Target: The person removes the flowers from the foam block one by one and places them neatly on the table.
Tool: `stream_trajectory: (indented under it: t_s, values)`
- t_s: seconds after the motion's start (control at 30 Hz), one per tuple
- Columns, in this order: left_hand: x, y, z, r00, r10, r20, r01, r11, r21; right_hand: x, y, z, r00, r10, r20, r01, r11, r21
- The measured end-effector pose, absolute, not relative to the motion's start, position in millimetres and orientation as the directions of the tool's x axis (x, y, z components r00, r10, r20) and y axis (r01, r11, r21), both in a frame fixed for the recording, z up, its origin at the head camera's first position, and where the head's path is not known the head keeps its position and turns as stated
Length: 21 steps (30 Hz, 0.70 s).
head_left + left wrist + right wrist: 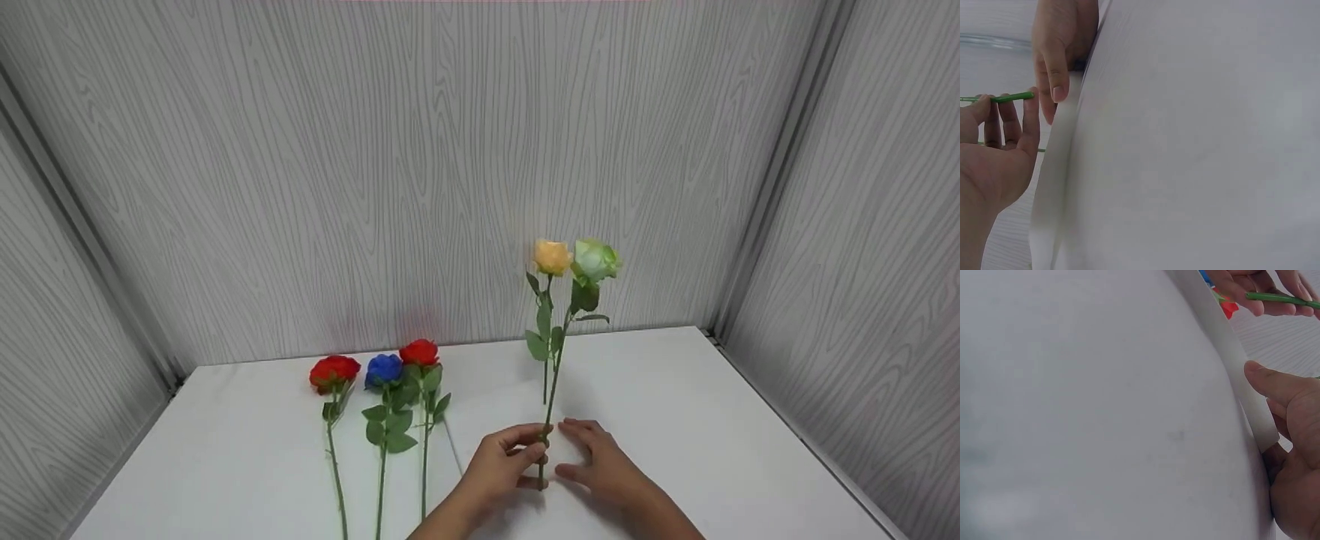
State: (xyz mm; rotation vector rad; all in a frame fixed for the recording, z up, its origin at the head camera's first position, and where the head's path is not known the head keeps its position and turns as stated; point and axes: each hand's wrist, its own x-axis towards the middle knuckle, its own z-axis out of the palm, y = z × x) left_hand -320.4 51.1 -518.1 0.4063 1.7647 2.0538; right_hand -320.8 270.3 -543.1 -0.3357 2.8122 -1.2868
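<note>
My left hand (499, 461) pinches the lower stem of a pale green-white rose (596, 260) between thumb and fingers, and the rose stands nearly upright. In the left wrist view, the cut end of its green stem (1016, 97) lies across the fingertips. Just right of that stem is my right hand (604, 469), its thumb and fingers spread apart and holding nothing. A peach-yellow rose (553, 257) rises beside the green-white bloom, its thin stem ending a little above the hands in the head view.
Left of the hands, a red rose (334, 373), a blue rose (385, 370) and another red rose (419, 352) lie on the white table (675, 405), stems toward me. Grey wood-grain panels (450, 150) enclose the back and both sides.
</note>
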Motion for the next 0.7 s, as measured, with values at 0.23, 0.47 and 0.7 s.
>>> stream_trajectory:
  t_s: [0.23, 0.47, 0.7]
  values:
    - [-318.6, 39.0, -517.7, -0.870, 0.493, -0.036, -0.122, -0.144, 0.982, -323.6, 272.0, -546.8, -0.978, -0.203, 0.054, -0.173, 0.633, -0.755]
    - [-315.3, 25.1, -514.5, -0.887, 0.457, -0.069, -0.163, -0.169, 0.972, -324.5, 270.7, -547.0, -0.981, -0.192, 0.026, -0.147, 0.647, -0.748]
    - [-311.5, 9.6, -511.2, -0.887, 0.459, -0.058, -0.153, -0.174, 0.973, -323.6, 270.4, -545.4, -0.978, -0.204, 0.046, -0.168, 0.636, -0.753]
